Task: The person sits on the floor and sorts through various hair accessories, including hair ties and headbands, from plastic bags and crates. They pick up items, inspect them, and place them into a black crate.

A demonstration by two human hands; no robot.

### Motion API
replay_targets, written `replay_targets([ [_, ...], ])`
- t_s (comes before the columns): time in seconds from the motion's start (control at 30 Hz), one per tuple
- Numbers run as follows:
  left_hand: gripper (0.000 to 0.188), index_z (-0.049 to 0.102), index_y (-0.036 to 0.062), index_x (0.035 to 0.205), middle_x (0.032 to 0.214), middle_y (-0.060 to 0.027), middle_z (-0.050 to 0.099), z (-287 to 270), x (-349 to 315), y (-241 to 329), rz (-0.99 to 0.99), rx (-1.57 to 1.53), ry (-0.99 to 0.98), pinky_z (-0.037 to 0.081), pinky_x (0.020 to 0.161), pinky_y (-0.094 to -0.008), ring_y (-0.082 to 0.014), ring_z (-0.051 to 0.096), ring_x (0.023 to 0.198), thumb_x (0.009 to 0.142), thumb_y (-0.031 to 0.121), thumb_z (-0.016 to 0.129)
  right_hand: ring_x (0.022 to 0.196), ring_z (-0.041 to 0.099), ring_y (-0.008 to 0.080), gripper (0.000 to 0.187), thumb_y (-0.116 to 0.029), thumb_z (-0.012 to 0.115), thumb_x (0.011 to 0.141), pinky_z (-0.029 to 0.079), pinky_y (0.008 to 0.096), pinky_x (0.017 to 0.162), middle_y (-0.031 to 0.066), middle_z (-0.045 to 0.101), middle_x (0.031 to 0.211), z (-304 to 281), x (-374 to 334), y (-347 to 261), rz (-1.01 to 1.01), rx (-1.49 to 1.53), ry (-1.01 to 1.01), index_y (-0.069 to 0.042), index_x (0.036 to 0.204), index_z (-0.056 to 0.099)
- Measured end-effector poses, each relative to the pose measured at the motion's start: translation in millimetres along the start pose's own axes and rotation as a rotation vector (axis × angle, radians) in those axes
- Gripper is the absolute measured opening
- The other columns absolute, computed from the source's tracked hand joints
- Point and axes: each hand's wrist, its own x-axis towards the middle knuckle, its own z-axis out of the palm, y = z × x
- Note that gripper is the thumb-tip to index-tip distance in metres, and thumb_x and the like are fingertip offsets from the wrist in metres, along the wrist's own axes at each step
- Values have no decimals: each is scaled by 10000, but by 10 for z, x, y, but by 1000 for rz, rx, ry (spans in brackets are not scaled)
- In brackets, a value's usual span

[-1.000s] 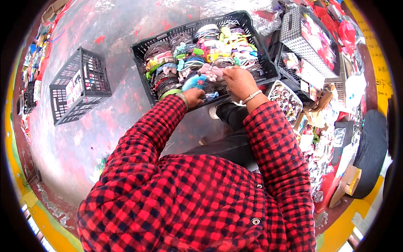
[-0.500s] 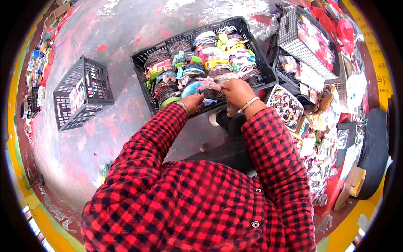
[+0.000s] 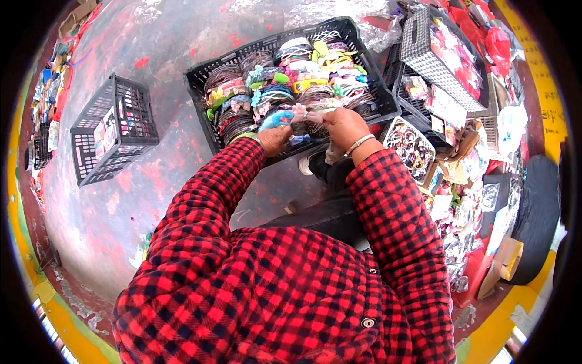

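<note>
Pink hair piece (image 3: pixel 299 113) has shifted slightly toward the person's left hand (image 3: pixel 274 140) since half a second ago, and more of its pale end shows beside the fingers of the right hand (image 3: pixel 348 128). Hands observed: two, both at the near side of one large black crate (image 3: pixel 381 85). Right hand: narrow, thumb and fingers pinching the pale end of the pink hair piece, which is held above the crate's contents. Left hand: narrow, fingers curled against one blue fluffy piece (image 3: pixel 274 119); whether it grips that piece cannot be told. Crate contents: bundled headbands (image 3: pixel 313 85) in at least three rows; single bands too tightly packed to count.

Edges and room: both forearms cross the crate's near edge, and one shoe (image 3: pixel 306 165) is just beyond that edge. One smaller black crate (image 3: pixel 138 141) is well apart on the left, with a wide strip of stained floor (image 3: pixel 173 139) between the two. Right side is tighter: one white basket (image 3: pixel 419 131) of small shiny pieces and one grey woven basket (image 3: pixel 441 74) are near the large crate's right edge
</note>
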Motion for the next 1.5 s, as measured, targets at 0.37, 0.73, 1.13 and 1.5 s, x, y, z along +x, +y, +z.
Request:
replay_targets([
  [0.37, 355, 572, 145, 1040, 1356, -79, 355, -71, 133, -196, 745, 507, -20, 317, 968, -408, -266, 330, 1245, 687, 121, 552, 764, 582, 356, 193, -224, 544, 790, 457, 429, 687, 186, 602, 770, 6, 40, 36, 97, 32, 37, -76, 857, 647],
  [0.73, 337, 659, 207, 918, 1343, -71, 384, 173, 126, -261, 460, 184, 42, 315, 977, -427, -303, 349, 1235, 620, 55, 613, 762, 585, 350, 187, -203, 537, 780, 463, 415, 691, 183, 603, 788, 51, 57, 13, 84, 46, 3, -77, 860, 651],
  [1.13, 186, 560, 172, 943, 1348, -134, 349, -158, 83, -131, 595, 465, -139, 335, 970, -407, -306, 349, 1229, 763, 159, 516, 744, 588, 340, 177, -210, 543, 777, 466, 411, 669, 164, 607, 770, 90, 11, 47, 36, 105, -26, -109, 864, 659],
  [1.5, 166, 510, 182, 975, 1312, -162, 396, -138, 110, -390, 660, 590, 73, 324, 997, -392, -297, 335, 1263, 830, 244, 458, 823, 581, 311, 164, -199, 511, 805, 460, 393, 699, 122, 582, 823, 228, 47, -66, -172, -85, -219, -122, 825, 654],
])
